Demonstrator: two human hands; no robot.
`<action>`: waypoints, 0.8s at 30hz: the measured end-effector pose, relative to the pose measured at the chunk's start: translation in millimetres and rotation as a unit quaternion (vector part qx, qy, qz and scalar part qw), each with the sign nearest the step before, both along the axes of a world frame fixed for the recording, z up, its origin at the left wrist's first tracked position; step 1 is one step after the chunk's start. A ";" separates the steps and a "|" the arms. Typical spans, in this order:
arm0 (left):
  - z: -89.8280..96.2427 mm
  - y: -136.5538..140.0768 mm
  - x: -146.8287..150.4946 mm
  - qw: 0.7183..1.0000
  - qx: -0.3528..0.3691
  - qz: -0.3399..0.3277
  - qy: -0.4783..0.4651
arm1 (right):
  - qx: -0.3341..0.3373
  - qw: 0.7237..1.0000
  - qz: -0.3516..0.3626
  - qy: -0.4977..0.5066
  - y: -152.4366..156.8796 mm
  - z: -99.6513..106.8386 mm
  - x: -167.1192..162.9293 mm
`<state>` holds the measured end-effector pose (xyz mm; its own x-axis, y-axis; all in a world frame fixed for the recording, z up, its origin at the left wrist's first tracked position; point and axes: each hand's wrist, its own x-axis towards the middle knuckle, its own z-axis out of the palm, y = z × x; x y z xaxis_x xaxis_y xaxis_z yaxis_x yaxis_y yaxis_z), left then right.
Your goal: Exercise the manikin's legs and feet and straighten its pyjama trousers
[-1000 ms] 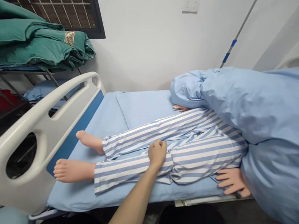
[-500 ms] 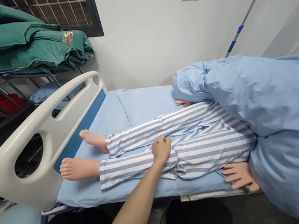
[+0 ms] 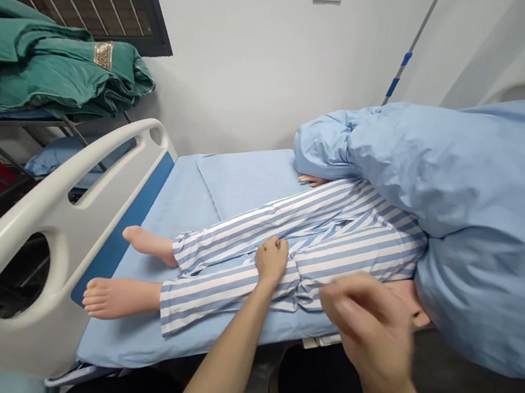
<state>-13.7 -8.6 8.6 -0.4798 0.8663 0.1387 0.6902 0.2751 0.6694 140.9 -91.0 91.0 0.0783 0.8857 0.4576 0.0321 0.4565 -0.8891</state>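
A manikin's two legs lie on the bed in blue-and-white striped pajama trousers (image 3: 358, 254), with a bare near foot (image 3: 120, 299) and a bare far foot (image 3: 150, 243) at the left. My left hand (image 3: 272, 258) is closed on the trousers at the knee of the near leg; its fingertips are hidden. Raised over the near edge of the bed, my right hand (image 3: 374, 325) is blurred, its fingers curled and nothing visible in them. It covers part of the near thigh and most of the manikin's near hand (image 3: 410, 297). The manikin's far hand (image 3: 313, 181) shows beyond the hip.
A co-worker in a blue gown (image 3: 501, 225) leans over the manikin's upper body at the right. A white footboard (image 3: 39, 238) closes the bed's left end. Folded green cloth (image 3: 52, 64) lies on a rack (image 3: 16, 120) behind it. A pole (image 3: 414, 44) stands by the wall.
My right hand has come into view from below, curled and blurred, in front of the near hip. My left hand stays at the knee. The whole view has shifted slightly.
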 end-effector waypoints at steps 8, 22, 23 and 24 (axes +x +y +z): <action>2.8 -0.9 0.9 1.000 -0.002 -0.008 0.014 | -0.086 0.981 0.126 -0.119 90.0 -18.8 -52.4; 3.1 -1.3 0.3 0.999 0.032 -0.027 -0.016 | -0.056 0.978 -0.002 -0.202 125.3 -84.4 -54.8; 3.5 -1.3 -0.9 0.998 0.041 -0.032 -0.034 | -0.056 0.980 -0.002 -0.189 125.6 -84.3 -54.1; 3.8 -0.5 -2.1 0.996 0.052 -0.037 -0.063 | -0.056 0.983 -0.002 -0.176 125.9 -84.5 -53.3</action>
